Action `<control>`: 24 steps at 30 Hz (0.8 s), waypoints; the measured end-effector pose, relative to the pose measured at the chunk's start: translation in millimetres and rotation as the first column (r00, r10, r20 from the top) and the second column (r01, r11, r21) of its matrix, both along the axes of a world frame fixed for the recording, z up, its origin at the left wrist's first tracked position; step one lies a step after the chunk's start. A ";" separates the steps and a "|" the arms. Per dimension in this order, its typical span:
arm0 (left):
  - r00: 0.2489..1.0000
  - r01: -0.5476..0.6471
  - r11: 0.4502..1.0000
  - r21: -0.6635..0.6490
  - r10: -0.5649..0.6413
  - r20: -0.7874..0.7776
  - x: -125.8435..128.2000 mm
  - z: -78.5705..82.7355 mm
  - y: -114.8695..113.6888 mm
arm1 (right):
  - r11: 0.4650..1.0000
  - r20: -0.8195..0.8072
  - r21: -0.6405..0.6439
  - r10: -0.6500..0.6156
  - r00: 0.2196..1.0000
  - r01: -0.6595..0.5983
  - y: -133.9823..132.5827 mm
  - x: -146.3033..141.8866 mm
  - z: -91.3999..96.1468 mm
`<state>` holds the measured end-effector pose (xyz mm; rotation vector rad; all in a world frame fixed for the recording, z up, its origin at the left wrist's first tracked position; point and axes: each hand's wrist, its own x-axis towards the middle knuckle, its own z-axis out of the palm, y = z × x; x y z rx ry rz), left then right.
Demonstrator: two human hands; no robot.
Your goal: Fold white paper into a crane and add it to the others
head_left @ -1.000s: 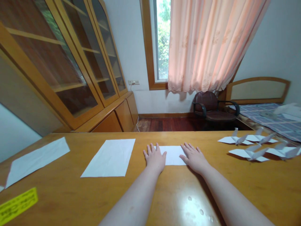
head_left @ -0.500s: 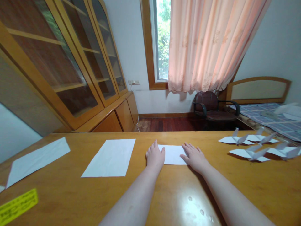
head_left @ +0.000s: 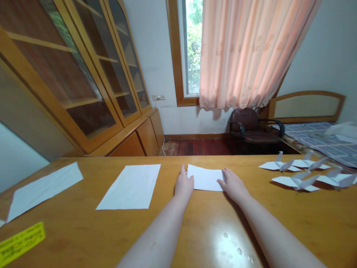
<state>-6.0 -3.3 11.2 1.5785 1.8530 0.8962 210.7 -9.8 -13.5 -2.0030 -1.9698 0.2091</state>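
Observation:
A folded sheet of white paper (head_left: 206,179) lies between my two hands near the far side of the desk, its left far corner raised a little. My left hand (head_left: 184,184) grips its left edge, thumb on the near face and the other fingers at the edge or behind it. On the opposite edge, my right hand (head_left: 233,187) holds the paper in the same way, thumb on top. Some fingertips of both hands are hidden behind the paper.
Several folded paper birds (head_left: 297,182) stand on the desk's right. Left of my hands lie a flat white sheet (head_left: 129,187) and another white sheet (head_left: 46,190). A yellow label (head_left: 22,243) is at the near left. Beyond the desk are a chair (head_left: 251,126) and a bed (head_left: 301,134).
The folded paper has tilted up and shifted slightly to the right and away. My hands, earlier spread flat over it, now grip its left and right edges.

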 end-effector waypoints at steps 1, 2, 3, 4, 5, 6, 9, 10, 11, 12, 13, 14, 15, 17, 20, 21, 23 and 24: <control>1.000 -0.002 1.000 -0.001 0.002 -0.004 0.0 1.1 -0.2 | 1.000 -0.004 0.010 0.000 1.000 0.000 0.4 0.5 -1.1; 1.000 -0.007 1.000 0.002 0.007 -0.005 0.1 2.2 -0.5 | 1.000 -0.009 0.020 -0.001 1.000 0.001 0.5 0.8 -1.9; 1.000 -0.012 1.000 0.007 0.012 -0.001 0.1 3.5 -0.8 | 1.000 -0.015 0.031 -0.005 1.000 0.005 0.5 0.9 -2.3; 1.000 -0.018 1.000 0.014 0.018 0.008 0.1 4.6 -1.2 | 0.999 -0.025 0.041 -0.010 1.000 0.011 0.4 1.0 -2.3; 1.000 -0.024 0.999 0.023 0.024 0.019 0.0 5.5 -1.5 | 0.999 -0.037 0.050 -0.017 0.999 0.019 0.1 0.9 -1.9; 0.999 -0.030 0.999 0.033 0.029 0.030 -0.2 6.0 -1.8 | 0.998 -0.051 0.056 -0.024 0.998 0.027 -0.3 0.8 -1.2; 0.998 -0.038 0.996 0.079 0.034 0.058 -1.2 5.3 -1.7 | 0.996 -0.099 0.074 -0.041 0.994 0.048 -1.0 0.6 1.1; 0.997 -0.041 0.995 0.095 0.034 0.068 -1.5 4.5 -1.5 | 0.995 -0.118 0.080 -0.044 0.992 0.054 -0.8 0.7 1.5; 0.996 -0.044 0.993 0.110 0.036 0.079 -1.8 3.5 -1.1 | 0.995 -0.139 0.085 -0.046 0.989 0.058 -0.4 1.1 1.6; 0.995 -0.049 0.991 0.123 0.038 0.090 -1.9 2.5 -0.7 | 0.994 -0.167 0.087 -0.048 0.985 0.063 0.3 1.5 1.5; 0.994 -0.055 0.989 0.134 0.042 0.102 -2.0 1.6 -0.3 | 0.994 -0.207 0.085 -0.052 0.977 0.070 1.2 2.1 1.1; 0.992 -0.062 0.988 0.143 0.046 0.113 -1.9 0.9 0.0 | 0.994 -0.260 0.079 -0.056 0.964 0.079 2.3 2.8 0.7; 0.991 -0.070 0.986 0.151 0.051 0.124 -1.8 0.5 0.2 | 0.993 -0.325 0.074 -0.059 0.944 0.087 3.3 3.6 0.3; 0.987 -0.089 0.982 0.167 0.065 0.144 -1.5 0.1 0.2 | 0.992 -0.456 0.076 -0.059 0.888 0.105 4.9 4.9 -0.1; 0.983 -0.103 0.972 0.210 0.067 0.172 -1.8 0.1 -0.6 | 0.982 -0.544 0.115 -0.064 0.837 0.150 5.4 6.0 1.7; 0.981 -0.105 0.968 0.227 0.064 0.181 -2.0 0.0 -1.0 | 0.978 -0.545 0.126 -0.073 0.836 0.168 5.1 6.1 2.7; 0.979 -0.108 0.961 0.254 0.058 0.196 -2.7 -0.3 -1.5 | 0.975 -0.545 0.125 -0.086 0.834 0.182 4.3 6.5 5.0; 0.978 -0.114 0.958 0.262 0.062 0.200 -2.9 -0.4 -1.6 | 0.979 -0.555 0.114 -0.080 0.828 0.171 3.9 6.7 6.0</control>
